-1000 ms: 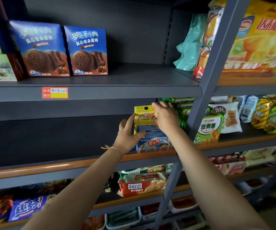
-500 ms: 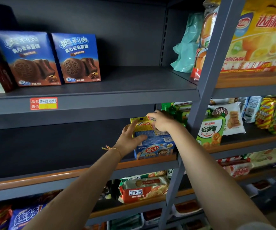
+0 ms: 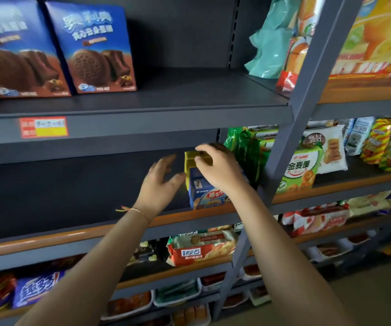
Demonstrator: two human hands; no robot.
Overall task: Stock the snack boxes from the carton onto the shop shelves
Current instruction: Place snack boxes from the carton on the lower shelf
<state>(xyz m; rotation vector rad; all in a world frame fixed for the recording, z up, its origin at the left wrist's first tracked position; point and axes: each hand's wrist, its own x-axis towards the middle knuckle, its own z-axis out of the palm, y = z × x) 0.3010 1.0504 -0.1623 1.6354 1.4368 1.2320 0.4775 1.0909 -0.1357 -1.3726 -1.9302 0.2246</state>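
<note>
Gripping the yellow top of an upright snack box [image 3: 203,184], the person's right hand [image 3: 218,168] had its fingers curled over the box's upper edge. That box, yellow above and blue below with a cartoon face on the front, stood on the middle shelf [image 3: 95,229], close to the shelf's orange front lip and hard up against green snack packets [image 3: 248,151] on its right. Its long axis ran straight up and down. Whether a second box stood behind it could not be told.

By contrast, the left hand [image 3: 161,182] held nothing; its fingers were spread and relaxed, with the thumb just beside the box's left face, touching or nearly so. Both hands sat level with the box, the right one over it, the left one beside it on the bare side of the shelf.

Any further push would likely run backward or rightward, toward the green packets. No carton was in view.
</note>
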